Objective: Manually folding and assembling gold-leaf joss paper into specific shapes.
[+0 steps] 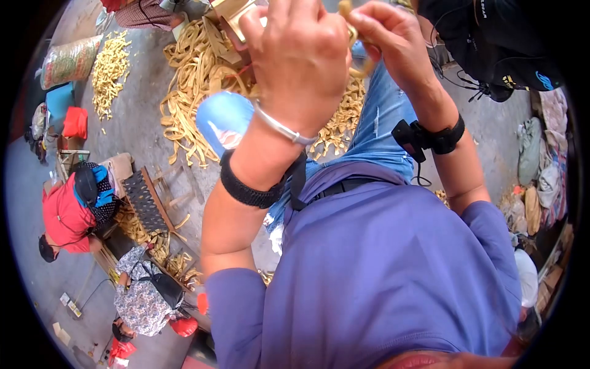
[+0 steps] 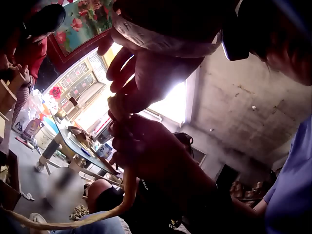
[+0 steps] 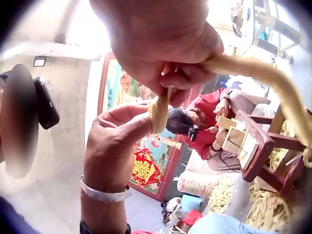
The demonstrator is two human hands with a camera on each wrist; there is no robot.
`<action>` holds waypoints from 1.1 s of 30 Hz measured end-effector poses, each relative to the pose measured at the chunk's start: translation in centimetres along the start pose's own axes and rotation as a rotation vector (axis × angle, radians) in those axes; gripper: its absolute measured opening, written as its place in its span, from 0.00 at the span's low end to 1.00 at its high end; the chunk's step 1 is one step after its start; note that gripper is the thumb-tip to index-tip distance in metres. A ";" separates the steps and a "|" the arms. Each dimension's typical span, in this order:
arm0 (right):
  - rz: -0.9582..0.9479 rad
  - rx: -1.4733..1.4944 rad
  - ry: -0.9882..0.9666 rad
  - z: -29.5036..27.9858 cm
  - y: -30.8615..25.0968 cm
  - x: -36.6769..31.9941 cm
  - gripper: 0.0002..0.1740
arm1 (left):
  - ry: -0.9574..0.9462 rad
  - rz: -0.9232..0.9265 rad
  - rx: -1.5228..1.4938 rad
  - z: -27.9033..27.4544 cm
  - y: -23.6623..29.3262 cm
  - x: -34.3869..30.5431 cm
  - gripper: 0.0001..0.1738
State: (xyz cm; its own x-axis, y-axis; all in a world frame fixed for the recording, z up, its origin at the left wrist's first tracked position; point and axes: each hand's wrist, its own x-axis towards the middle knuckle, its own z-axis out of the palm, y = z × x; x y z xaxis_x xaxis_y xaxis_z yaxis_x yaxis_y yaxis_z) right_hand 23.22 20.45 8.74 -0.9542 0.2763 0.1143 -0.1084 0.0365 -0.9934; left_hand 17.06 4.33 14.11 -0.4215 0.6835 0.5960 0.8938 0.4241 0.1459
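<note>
Both hands are raised close together over the lap, working on a long tan strip [image 3: 258,70]. My left hand [image 1: 301,61], with a silver bracelet on its wrist, pinches a folded end of the strip between thumb and fingers, as the right wrist view shows. Close against it, my right hand [image 1: 393,52] grips the same strip with curled fingers. From the right hand the strip trails away in a loose curve, hanging down in the left wrist view. The fingertips where the hands meet partly hide the fold.
Beyond the knees lies a large heap of tan strips [image 1: 196,80]. Small cut pieces [image 1: 110,71] cover floor at the far left. A wooden stool [image 3: 258,146] stands before a person in red [image 3: 204,114]. Two more people work at the left, near a woven bench [image 1: 147,200].
</note>
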 end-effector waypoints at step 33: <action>-0.004 -0.302 -0.162 1.0 2.5 -3.5 0.13 | -0.126 0.075 -0.284 3.3 -1.1 -5.5 0.07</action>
State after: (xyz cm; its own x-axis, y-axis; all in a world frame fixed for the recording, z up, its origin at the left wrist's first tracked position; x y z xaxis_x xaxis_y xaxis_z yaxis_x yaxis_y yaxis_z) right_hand 26.05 18.58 5.83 -0.9885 0.1199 0.0920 -0.0482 0.3270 -0.9438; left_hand 17.89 2.03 8.03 -0.3528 0.7825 0.5131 0.9226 0.1993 0.3304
